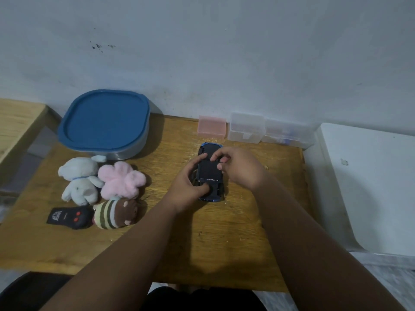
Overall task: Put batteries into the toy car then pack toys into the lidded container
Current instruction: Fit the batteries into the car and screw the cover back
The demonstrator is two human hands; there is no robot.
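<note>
A blue toy car (210, 170) lies upside down on the wooden table (224, 232), its black underside facing up. My left hand (190, 182) grips the car's left side and near end. My right hand (240, 167) rests over its right side, fingertips pressing on the underside. No battery shows. The container with a blue lid (104, 123), shut, stands at the back left. In front of it lie a white plush (78, 180), a pink plush (122, 179), a striped brown plush (115, 213) and a black remote control (69, 217).
A pink box (211, 126) and two clear plastic boxes (246, 127) (288, 133) line the wall behind the car. A white surface (370, 187) stands to the right of the table. Another wooden top (15, 122) lies at the far left.
</note>
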